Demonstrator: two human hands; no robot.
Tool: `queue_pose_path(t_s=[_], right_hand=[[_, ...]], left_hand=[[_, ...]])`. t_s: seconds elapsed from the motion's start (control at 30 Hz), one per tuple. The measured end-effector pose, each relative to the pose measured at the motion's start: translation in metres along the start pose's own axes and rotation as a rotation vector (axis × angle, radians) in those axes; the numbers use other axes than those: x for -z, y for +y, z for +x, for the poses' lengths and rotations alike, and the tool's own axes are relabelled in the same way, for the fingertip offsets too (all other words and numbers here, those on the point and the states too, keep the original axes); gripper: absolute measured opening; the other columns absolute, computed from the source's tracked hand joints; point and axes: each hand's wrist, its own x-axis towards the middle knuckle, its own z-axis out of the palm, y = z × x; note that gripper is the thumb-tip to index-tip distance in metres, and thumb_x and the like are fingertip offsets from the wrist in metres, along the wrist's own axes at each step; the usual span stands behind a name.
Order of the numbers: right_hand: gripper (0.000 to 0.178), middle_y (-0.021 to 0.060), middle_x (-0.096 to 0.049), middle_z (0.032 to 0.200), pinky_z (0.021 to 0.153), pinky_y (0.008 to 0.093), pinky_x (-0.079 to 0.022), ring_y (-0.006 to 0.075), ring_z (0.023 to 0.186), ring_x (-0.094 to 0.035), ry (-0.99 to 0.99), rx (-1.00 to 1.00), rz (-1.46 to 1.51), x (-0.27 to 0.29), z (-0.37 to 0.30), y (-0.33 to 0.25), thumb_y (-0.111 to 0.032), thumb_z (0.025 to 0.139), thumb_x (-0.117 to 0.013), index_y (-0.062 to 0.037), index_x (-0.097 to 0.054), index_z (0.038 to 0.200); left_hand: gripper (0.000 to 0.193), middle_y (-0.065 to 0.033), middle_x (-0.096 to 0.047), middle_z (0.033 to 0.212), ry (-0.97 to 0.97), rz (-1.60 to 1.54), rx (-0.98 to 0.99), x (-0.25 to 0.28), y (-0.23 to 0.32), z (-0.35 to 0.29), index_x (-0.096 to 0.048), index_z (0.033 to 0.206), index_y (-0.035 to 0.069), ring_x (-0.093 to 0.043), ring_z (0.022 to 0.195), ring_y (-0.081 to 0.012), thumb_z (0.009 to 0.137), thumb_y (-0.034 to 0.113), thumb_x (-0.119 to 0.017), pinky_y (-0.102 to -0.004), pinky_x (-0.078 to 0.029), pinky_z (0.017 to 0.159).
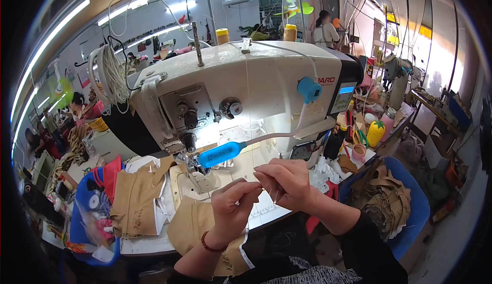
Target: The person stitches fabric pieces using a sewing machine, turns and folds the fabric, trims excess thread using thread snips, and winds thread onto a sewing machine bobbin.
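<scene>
My left hand [233,206] and my right hand [286,181] meet in front of the sewing machine [266,87], both closed in a pinch. Between the fingertips runs a thin pale thread [248,87], which seems to come down from the machine's top; its end is hidden by my fingers. Beneath my left wrist, a tan fabric piece [189,225] with a white edge lies on the sewing table and hangs over its front. The needle area [193,165] is left of my hands, partly covered by a blue lamp [221,154] on a flexible neck.
A stack of tan pieces [136,202] lies on the left of the table, beside a blue bin [82,217] of odds and ends. Another blue bin [417,215] holds tan fabric at right. Bottles, scissors [362,139] and a phone [303,151] crowd the right side.
</scene>
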Motion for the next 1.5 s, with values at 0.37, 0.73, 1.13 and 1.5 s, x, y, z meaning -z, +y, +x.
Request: queue_pose_path(t_s=[0.37,0.73,1.13,1.5], right_hand=[[0.009,0.0079,-0.063,0.07,0.041,0.0213,-0.038,0.007,0.048,-0.051,0.024,-0.37,0.251,-0.003,0.017,0.004,-0.002,0.081,-0.06,0.0019,-0.06,0.089],[0.013,0.0136,-0.065,0.073,0.035,0.0161,-0.027,0.0025,0.04,-0.039,0.182,-0.693,0.781,0.002,0.076,0.032,-0.007,0.085,-0.058,0.0046,-0.062,0.09],[0.011,0.0063,-0.059,0.063,0.034,0.016,-0.022,0.0008,0.04,-0.036,0.211,-0.76,0.906,0.001,0.082,0.037,-0.009,0.086,-0.059,0.001,-0.062,0.082],[0.01,0.0026,-0.053,0.057,0.037,0.0187,-0.025,0.0017,0.043,-0.037,0.208,-0.81,0.701,-0.006,0.075,0.043,-0.008,0.084,-0.061,-0.0012,-0.06,0.077]], left_hand=[[0.01,-0.0076,-0.055,0.06,-0.076,0.158,-0.035,-0.003,-0.007,-0.002,-0.063,0.085,-0.003,-0.053,0.051,-0.0116,0.076,-0.006,-0.061,-0.0228,-0.04,0.047],[0.008,-0.0064,-0.054,0.058,-0.084,0.272,-0.098,-0.004,-0.028,-0.012,-0.065,0.084,-0.001,-0.053,0.052,-0.0116,0.077,-0.004,-0.062,-0.0221,-0.039,0.047],[0.006,-0.0074,-0.048,0.055,-0.104,0.308,-0.11,-0.001,-0.048,-0.021,-0.063,0.082,-0.001,-0.046,0.047,-0.0145,0.076,-0.002,-0.064,-0.0253,-0.037,0.045],[0.007,-0.0086,-0.051,0.057,-0.118,0.273,-0.074,0.0,-0.045,-0.032,-0.063,0.082,0.0,-0.051,0.05,-0.0162,0.075,-0.002,-0.064,-0.0256,-0.039,0.045]])
